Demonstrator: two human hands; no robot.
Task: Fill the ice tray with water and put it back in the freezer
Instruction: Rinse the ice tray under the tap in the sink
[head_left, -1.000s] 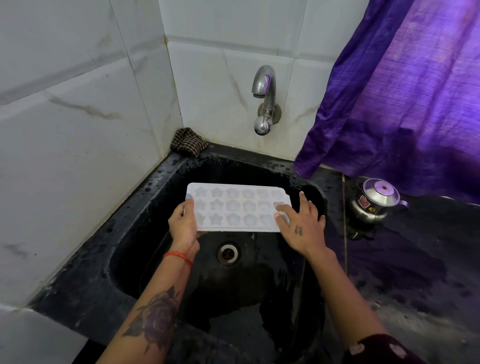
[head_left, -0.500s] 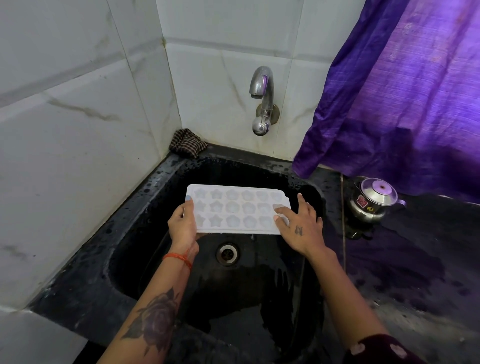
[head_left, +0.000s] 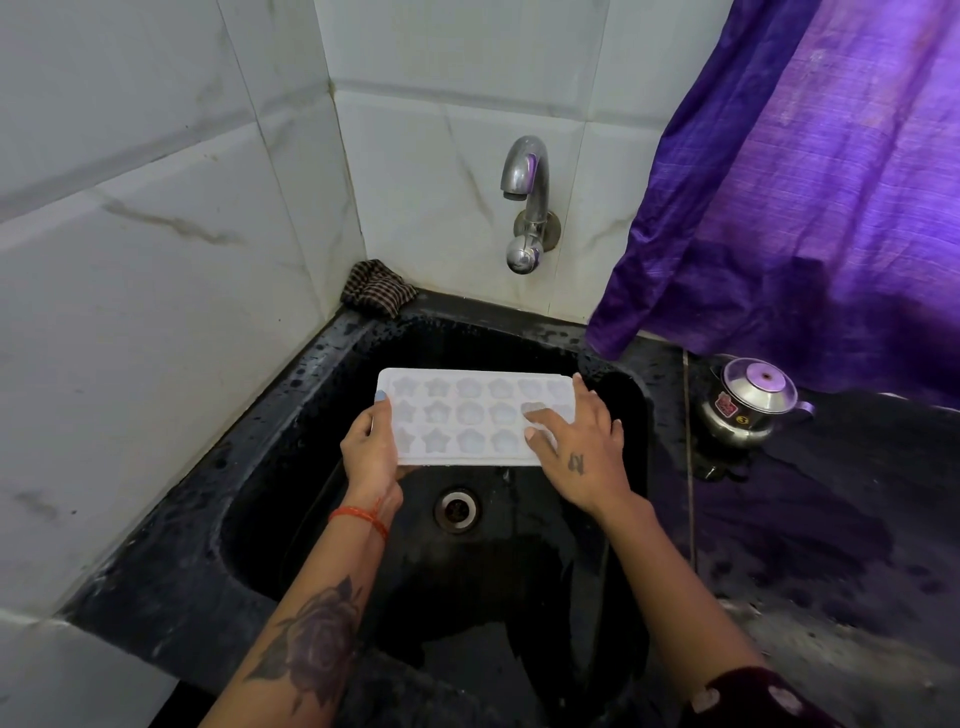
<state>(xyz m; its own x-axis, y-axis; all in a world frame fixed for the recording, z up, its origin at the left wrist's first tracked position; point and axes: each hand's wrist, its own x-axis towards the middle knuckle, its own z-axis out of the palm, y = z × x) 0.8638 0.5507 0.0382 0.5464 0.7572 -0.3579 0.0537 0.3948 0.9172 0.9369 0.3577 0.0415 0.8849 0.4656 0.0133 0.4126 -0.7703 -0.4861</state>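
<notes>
White ice tray (head_left: 470, 418) held level over the black sink (head_left: 291, 415), above and behind the drain (head_left: 457, 510), below and in front of the wall tap (head_left: 524, 202). Left hand (head_left: 371, 449) gripping the tray's left end, thumb on top, fingers curled beneath. Right hand (head_left: 576, 449) spread flat on the tray's right end, fingers straight, pressing rather than clasping. No water seen running from the tap; star and round moulds apparently still dry, though hard to tell.

For a clean fill: keep tray flat, bring it under the spout, free the right hand for the knob, open to a thin stream, shift tray so each mould fills just short of the rim. Likely risk: tilt and spill with one-handed support.

Right of the sink: small steel pot (head_left: 748, 410), purple curtain (head_left: 810, 182). Behind the sink, left of the tap: checked cloth (head_left: 378, 287).
</notes>
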